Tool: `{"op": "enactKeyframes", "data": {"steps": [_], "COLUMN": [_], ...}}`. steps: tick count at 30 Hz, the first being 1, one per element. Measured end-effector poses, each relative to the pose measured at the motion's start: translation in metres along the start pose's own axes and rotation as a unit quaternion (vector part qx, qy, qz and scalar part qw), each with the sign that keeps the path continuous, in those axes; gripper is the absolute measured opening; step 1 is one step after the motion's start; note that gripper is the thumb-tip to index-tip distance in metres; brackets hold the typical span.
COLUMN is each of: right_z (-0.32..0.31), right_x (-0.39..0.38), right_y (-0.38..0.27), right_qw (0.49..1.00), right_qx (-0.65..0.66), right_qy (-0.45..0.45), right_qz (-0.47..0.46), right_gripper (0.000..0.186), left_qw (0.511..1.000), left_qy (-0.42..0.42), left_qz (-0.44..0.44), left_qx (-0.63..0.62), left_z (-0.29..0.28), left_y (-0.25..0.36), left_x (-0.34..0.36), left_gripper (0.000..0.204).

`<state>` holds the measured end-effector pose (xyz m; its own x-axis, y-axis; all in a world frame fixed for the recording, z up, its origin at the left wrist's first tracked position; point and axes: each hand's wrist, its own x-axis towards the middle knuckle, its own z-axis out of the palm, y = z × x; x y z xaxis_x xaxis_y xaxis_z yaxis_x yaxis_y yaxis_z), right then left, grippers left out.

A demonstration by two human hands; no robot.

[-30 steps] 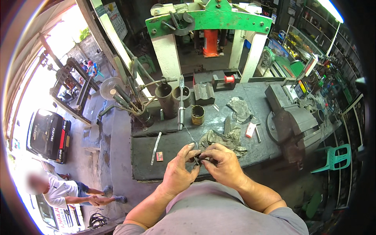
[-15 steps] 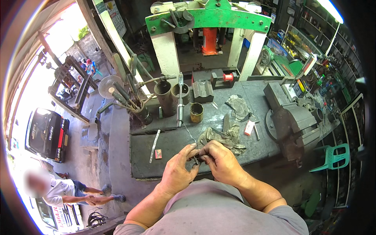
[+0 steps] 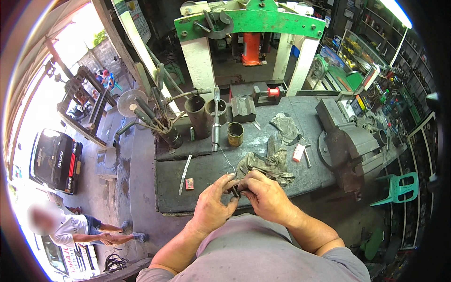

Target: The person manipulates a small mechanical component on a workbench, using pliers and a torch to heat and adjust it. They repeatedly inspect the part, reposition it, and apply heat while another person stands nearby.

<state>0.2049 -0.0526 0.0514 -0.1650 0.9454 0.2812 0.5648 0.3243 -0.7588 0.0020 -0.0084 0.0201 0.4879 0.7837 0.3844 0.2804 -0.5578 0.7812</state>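
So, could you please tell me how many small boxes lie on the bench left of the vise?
2: a red box beside the pale strip, and a white-and-red box beside the metal rod near the vise. The left hand or right hand might hide another.

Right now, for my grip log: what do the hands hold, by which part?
Bare left hand and right hand pinch a small dark object; its gripped part is hidden.

The dark workbench [image 3: 169,199] bears rags [image 3: 263,165], a tin [image 3: 236,139], a vise [image 3: 352,148].
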Motion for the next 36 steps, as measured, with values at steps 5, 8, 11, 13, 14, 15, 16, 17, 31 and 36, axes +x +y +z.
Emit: {"op": "enactKeyframes", "data": {"steps": [5,8,11,13,14,15,16,17,31,36], "right_z": [0.005,0.009,0.012,0.01,0.009,0.006,0.002,-0.001,0.013,0.011], "right_x": [-0.002,-0.002,-0.004,-0.005,-0.004,-0.004,-0.005,-0.004,-0.004,-0.001], "right_y": [0.003,0.006,0.007,0.007,0.007,0.008,0.009,0.01,0.001,-0.004], "right_qw": [1.0,0.999,0.999,0.997,0.995,0.988,0.977,0.959,0.991,0.989], "right_qx": [0.023,0.037,0.01,0.05,0.071,0.119,0.166,0.226,0.071,0.079], "right_qy": [0.011,0.039,0.041,0.031,0.025,0.009,-0.009,-0.026,0.106,0.113], "right_qz": [0.002,0.002,0.033,0.048,0.062,0.095,0.134,0.17,-0.041,-0.051], "right_gripper": [0.018,0.017,0.017,0.015,0.014,0.014,0.015,0.016,0.036,0.039], "left_qw": [1.0,0.997,0.998,1.0,0.999,0.999,0.996,0.99,0.889,0.875], "left_qy": [0.004,0.023,0.008,0.006,0.006,-0.001,-0.006,-0.011,0.044,0.044], "left_qz": [-0.01,-0.038,-0.041,0.01,0.032,0.0,-0.035,-0.069,-0.184,-0.195], "left_qx": [-0.023,-0.062,-0.045,-0.007,0.013,-0.032,-0.077,-0.119,-0.416,-0.442], "left_z": [0.002,0.004,0.005,0.005,0.005,0.006,0.009,0.011,0.012,0.01], "left_y": [0.001,0.002,-0.003,-0.006,-0.007,-0.007,-0.006,-0.004,0.0,-0.001], "left_x": [-0.001,-0.003,-0.003,-0.003,-0.004,-0.006,-0.008,-0.011,-0.01,-0.01], "left_gripper": [0.07,0.061,0.052,0.048,0.046,0.044,0.042,0.04,0.033,0.026]}}
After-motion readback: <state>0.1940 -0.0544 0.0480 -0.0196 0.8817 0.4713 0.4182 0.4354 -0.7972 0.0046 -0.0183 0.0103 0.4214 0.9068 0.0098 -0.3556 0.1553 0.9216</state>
